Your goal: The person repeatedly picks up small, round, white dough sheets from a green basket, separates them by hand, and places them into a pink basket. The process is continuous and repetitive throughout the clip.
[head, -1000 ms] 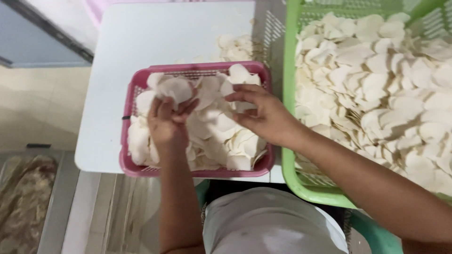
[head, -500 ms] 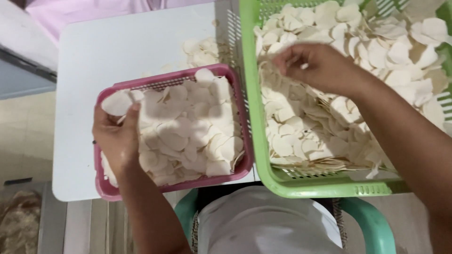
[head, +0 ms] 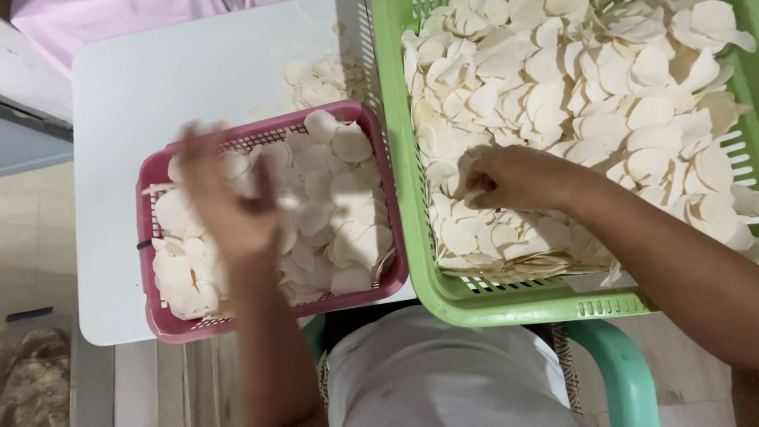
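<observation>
A person's right hand pinches thin, pale raw cracker discs in the green basket; the blurred left hand, seemingly open, hovers over the pink basket. Light, brittle chips, best lifted by their edges.

I see pale round crackers heaped in green basket at 2 o'clock; more fill pink basket at 9 o'clock.

Bare white table beyond pink basket; green basket wall alongside.
</observation>
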